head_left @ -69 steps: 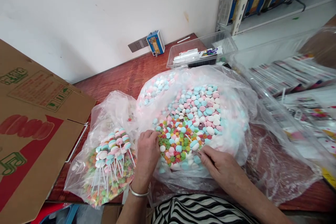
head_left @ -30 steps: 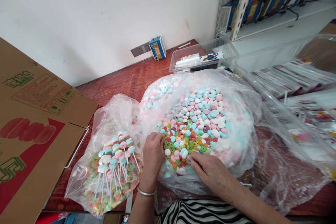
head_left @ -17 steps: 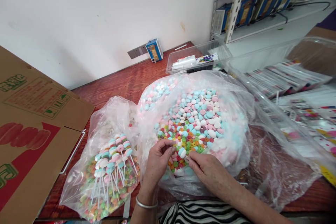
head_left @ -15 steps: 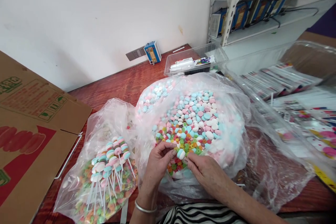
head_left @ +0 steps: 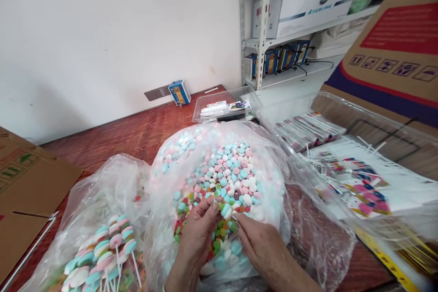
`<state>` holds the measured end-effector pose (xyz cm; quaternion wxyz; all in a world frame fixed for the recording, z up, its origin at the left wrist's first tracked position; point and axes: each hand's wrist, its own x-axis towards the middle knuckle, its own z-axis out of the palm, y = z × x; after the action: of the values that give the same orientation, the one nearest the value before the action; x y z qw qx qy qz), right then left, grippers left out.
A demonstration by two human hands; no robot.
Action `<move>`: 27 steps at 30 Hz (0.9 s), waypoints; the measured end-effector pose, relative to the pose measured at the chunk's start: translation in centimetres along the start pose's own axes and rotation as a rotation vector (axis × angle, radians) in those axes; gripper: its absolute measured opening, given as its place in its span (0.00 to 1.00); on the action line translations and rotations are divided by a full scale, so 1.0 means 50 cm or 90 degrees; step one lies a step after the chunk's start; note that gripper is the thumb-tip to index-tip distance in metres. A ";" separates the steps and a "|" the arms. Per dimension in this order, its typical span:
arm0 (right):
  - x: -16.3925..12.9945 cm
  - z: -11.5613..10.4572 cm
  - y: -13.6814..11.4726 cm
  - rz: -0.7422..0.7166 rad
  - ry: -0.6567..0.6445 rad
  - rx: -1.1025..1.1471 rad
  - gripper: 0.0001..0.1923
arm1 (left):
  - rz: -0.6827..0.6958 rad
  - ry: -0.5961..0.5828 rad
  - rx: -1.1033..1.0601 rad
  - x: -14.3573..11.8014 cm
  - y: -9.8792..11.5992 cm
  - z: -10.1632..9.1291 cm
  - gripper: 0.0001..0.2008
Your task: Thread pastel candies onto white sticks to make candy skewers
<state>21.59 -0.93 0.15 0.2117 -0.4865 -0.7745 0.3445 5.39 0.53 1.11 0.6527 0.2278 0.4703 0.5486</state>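
Note:
Just above the open bag, my left hand (head_left: pixel 196 232) pinches with thumb and forefinger at a small candy; its exact shape is mostly hidden. Opposite it, my right hand (head_left: pixel 262 242) is closed on the near end of a short candy skewer, whose stick is largely covered by the fingers. A pale blue and white marshmallow candy (head_left: pixel 226 211) shows between the two hands. Below them lies the big clear plastic bag (head_left: pixel 273 178), full of pastel marshmallow candies (head_left: pixel 229 164) and coloured gummy rings (head_left: pixel 222 232). Finished-looking candy skewers (head_left: pixel 106 255) rest on another bag at left.
Cardboard boxes stand at left (head_left: pixel 30 191) and at far right (head_left: pixel 393 54). A clear tray (head_left: pixel 227 105) sits behind the bag. To the right, a large clear bin (head_left: pixel 328 96) holds printed packets (head_left: pixel 308 132). A metal shelf (head_left: pixel 262 27) stands beyond.
The view has swung right and up, so the bags and hands appear lower and further left. Both hands stay together at the marshmallow candy, still pinching.

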 end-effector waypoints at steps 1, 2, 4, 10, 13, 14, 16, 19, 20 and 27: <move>-0.001 -0.001 0.008 0.017 -0.001 -0.018 0.13 | -0.014 -0.015 0.005 0.004 -0.003 0.007 0.15; -0.001 -0.002 0.015 0.033 0.000 -0.031 0.14 | -0.025 -0.029 0.009 0.008 -0.008 0.015 0.15; 0.002 -0.003 0.029 0.058 0.012 -0.040 0.15 | -0.034 -0.052 0.017 0.015 -0.020 0.031 0.14; 0.019 -0.011 0.063 0.104 0.042 0.042 0.16 | -0.017 -0.111 0.132 0.040 -0.040 0.064 0.12; 0.023 -0.025 0.077 0.116 0.084 0.139 0.17 | -0.025 -0.125 0.234 0.081 -0.019 0.074 0.18; 0.023 -0.032 0.081 0.121 0.104 0.166 0.17 | -0.005 -0.113 0.292 0.100 -0.009 0.076 0.20; 0.019 -0.047 0.089 0.136 0.140 0.201 0.16 | 0.126 -0.066 0.484 0.145 0.011 0.078 0.16; 0.007 -0.065 0.100 0.166 0.162 0.221 0.17 | 0.375 -0.020 0.824 0.210 0.026 0.075 0.11; 0.003 -0.068 0.103 0.173 0.164 0.226 0.17 | 0.425 -0.015 0.903 0.227 0.025 0.073 0.11; -0.010 -0.061 0.120 0.169 0.162 0.226 0.17 | 0.474 0.004 1.030 0.257 -0.003 0.059 0.08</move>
<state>27.48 1.32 -2.21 0.3424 -0.5786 -0.5982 0.4360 7.46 13.10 -2.38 0.0700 0.7553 0.6112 0.2260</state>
